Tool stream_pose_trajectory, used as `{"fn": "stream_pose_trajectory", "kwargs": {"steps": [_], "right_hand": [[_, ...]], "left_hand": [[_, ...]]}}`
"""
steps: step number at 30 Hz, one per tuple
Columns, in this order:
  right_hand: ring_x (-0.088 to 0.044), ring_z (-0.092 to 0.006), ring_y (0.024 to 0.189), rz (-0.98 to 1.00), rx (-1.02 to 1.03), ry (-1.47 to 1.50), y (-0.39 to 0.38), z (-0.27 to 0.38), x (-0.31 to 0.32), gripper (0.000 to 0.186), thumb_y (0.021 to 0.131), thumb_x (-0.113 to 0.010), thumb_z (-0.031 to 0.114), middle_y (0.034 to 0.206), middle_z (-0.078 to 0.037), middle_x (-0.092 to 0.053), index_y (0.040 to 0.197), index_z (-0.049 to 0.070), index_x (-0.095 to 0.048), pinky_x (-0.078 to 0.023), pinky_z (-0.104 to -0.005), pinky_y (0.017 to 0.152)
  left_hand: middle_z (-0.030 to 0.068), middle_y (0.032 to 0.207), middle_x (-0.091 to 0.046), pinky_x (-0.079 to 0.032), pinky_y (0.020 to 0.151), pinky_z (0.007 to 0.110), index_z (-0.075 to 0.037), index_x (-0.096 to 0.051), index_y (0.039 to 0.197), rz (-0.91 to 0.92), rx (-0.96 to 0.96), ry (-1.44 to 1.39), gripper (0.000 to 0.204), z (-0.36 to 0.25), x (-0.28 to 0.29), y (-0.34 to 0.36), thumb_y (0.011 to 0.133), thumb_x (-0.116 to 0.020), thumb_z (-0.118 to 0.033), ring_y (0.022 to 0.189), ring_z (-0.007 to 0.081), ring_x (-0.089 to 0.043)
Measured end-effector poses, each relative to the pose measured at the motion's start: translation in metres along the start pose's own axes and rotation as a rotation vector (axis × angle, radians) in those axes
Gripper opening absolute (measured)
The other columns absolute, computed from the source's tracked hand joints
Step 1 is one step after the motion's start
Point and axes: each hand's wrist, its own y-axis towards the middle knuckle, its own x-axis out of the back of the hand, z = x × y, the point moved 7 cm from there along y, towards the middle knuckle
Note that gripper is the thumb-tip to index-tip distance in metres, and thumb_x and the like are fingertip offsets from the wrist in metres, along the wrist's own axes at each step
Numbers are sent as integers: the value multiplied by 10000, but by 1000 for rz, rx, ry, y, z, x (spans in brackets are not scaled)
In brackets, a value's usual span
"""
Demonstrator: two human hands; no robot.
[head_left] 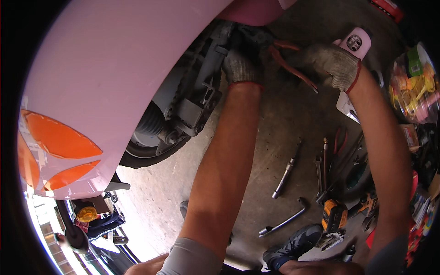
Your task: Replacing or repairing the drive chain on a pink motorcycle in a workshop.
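Under the pink body panel [101, 55] of a vehicle is a dark metal assembly [192, 105] with a tire [146, 158] below it. My left hand [240, 66], in a knit work glove with red cuff, reaches into the upper part of that assembly; its fingertips are hidden in shadow. My right hand [334, 66], gloved alike, is closed on red-handled pliers [293, 68], whose jaws point toward the metal parts beside my left hand. The pliers' handles are spread apart, and the right fingers are partly lost in shadow.
On the concrete floor [266, 123] lie a ratchet extension [284, 178], a wrench [282, 224], several other tools [325, 160] and a yellow battery tool [333, 215]. A pink part [360, 34], a clear tub [412, 87] and clutter are at right. My shoe [298, 240] is below.
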Motion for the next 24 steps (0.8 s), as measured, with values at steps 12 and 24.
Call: {"fn": "stream_pose_trajectory", "kwargs": {"steps": [12,24], "right_hand": [[-614,-51,729,5,-62,620,9,-6,15,287,902,-435,16,966,-64,-657,1157,-15,-563,-492,-169,586],[-625,-107,933,-83,-347,617,-8,66,-5,313,914,-423,14,1079,-105,-643,1202,-18,-540,-522,-225,741]], "left_hand": [[84,1023,-570,-439,848,327,-96,-562,991,-113,196,-1061,169,46,-14,-6,899,-425,-135,985,217,-540],[62,1037,-591,-439,878,331,-92,-573,1005,-113,175,-961,200,29,2,-2,882,-424,-145,1008,223,-549]]}}
